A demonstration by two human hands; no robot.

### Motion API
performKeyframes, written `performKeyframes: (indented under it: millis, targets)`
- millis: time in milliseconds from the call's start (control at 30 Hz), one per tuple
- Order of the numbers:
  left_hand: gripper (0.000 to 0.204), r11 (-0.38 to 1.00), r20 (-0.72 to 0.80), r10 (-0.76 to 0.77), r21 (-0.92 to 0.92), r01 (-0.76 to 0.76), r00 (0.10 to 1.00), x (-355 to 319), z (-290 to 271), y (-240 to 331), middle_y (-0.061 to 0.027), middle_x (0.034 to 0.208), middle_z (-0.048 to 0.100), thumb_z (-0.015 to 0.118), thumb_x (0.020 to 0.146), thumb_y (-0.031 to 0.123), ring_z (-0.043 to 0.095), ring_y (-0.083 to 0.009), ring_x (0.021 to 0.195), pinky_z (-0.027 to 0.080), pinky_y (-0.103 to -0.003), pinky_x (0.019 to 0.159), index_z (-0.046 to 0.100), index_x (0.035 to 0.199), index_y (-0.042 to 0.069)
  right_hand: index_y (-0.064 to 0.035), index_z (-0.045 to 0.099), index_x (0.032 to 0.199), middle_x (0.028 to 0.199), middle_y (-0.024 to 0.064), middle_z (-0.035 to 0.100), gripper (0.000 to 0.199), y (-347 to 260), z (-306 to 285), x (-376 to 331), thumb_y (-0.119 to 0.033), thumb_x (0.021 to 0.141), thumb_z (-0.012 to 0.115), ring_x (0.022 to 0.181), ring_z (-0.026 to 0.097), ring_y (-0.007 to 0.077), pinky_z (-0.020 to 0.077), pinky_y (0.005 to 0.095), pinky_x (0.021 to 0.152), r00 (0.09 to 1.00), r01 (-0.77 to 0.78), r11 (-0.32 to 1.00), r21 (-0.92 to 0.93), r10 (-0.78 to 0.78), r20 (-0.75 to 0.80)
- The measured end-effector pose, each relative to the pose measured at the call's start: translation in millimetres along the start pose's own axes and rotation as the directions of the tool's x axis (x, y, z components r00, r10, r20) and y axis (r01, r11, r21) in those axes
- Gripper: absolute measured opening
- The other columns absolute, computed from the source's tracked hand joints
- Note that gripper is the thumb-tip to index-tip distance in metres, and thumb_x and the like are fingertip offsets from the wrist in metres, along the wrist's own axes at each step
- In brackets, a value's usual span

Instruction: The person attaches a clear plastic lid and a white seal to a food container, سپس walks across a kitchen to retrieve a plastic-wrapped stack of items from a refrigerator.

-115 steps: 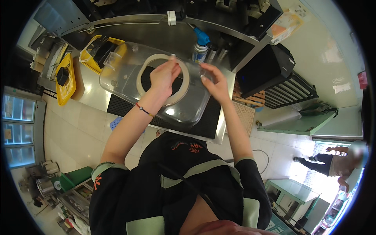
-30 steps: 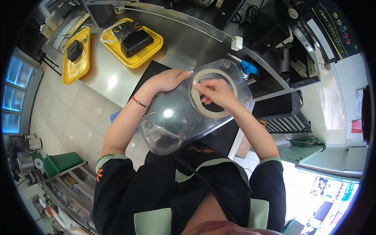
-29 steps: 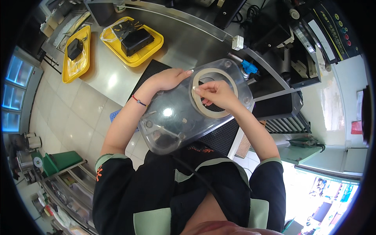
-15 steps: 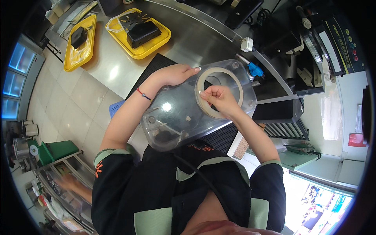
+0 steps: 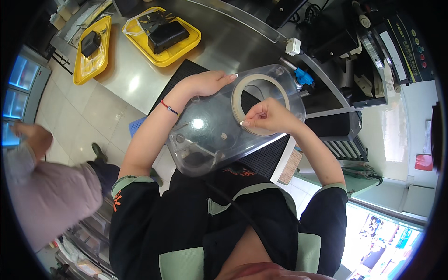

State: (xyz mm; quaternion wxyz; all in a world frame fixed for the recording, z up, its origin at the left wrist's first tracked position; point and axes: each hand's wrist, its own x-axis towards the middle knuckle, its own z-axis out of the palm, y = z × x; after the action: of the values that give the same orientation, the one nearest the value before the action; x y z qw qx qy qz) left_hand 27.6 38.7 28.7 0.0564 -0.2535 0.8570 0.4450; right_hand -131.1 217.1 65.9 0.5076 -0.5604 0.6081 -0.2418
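A large clear plastic tub (image 5: 212, 128) with rounded corners is held tilted in front of my body. My left hand (image 5: 207, 85) grips its far left edge, thumb on top; the other fingers are mostly hidden. A cream-coloured ring (image 5: 281, 87) surrounds the round opening at the tub's right part. Thumb and forefinger of my right hand (image 5: 270, 116) are pinched together at the near left of this ring. Whether something thin lies between the fingertips is too small to tell.
A black ridged mat (image 5: 261, 161) lies beneath the tub on the steel counter (image 5: 133, 86). Two yellow trays (image 5: 186, 51) with black parts stand at the far left. A blue-handled tap (image 5: 304, 77) is beyond the tub. Another person (image 5: 65, 196) stands at the left.
My right hand has slid along the ring toward me, its fingertips now lower. My left hand keeps its hold. The other person has come into view at the left.
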Motion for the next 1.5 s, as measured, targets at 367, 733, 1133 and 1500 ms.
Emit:
performKeyframes:
  millis: [367, 733, 1133, 1500]
  targets:
    - [0.063, 0.999, -0.001, 0.04, -0.02, -0.04, 0.999, 7, 3, -10, -0.0203, 0.113, 0.059, 0.03, 0.095, 0.053, 0.057, -0.0296, 0.103, 0.042, -0.035, 0.09, 0.052, 0.12, -0.001, -0.0006, 0.066, 0.085, 0.074, 0.0036, 0.066, 0.025, 0, 8, 17, -0.025, 0.082, 0.069, 0.063, 0.059, 0.0074, 0.0479, 0.0207, 0.061, 0.973, -0.135, 0.929, 0.345, 0.191, -0.133]
    - [0.065, 1.0, 0.033, -0.016, -0.007, 0.016, 0.999, 5, -2, -1, -0.0216, 0.115, 0.057, 0.03, 0.095, 0.053, 0.055, -0.0298, 0.107, 0.041, -0.034, 0.092, 0.05, 0.119, -0.004, -0.0009, 0.062, 0.085, 0.079, 0.0059, 0.063, 0.027, 10, 10, 46, -0.028, 0.085, 0.066, 0.067, 0.059, 0.0115, 0.0503, 0.0232, 0.063, 0.927, -0.081, 0.785, 0.614, 0.285, -0.243]
    - [0.062, 0.997, 0.108, 0.081, -0.025, -0.078, 0.991, 27, 7, -16, -0.0228, 0.125, 0.051, 0.031, 0.095, 0.05, 0.051, -0.0326, 0.114, 0.04, -0.039, 0.095, 0.048, 0.125, -0.002, -0.0015, 0.061, 0.091, 0.081, 0.004, 0.061, 0.012, 41, 5, 78, -0.008, 0.082, 0.065, 0.071, 0.06, 0.012, 0.0509, 0.023, 0.063, 0.817, 0.188, 0.595, 0.781, 0.346, -0.461]
    - [0.061, 0.995, -0.107, -0.09, -0.055, 0.084, 0.99, -12, 18, 19, -0.0184, 0.09, 0.066, 0.045, 0.087, 0.055, 0.063, -0.032, 0.084, 0.049, -0.039, 0.075, 0.065, 0.1, -0.001, -0.0052, 0.051, 0.096, 0.091, 0.0038, 0.054, 0.042, 57, -28, 43, -0.038, 0.08, 0.07, 0.072, 0.055, 0.009, 0.0486, 0.0193, 0.06, 0.864, 0.061, 0.582, 0.811, 0.376, -0.335]
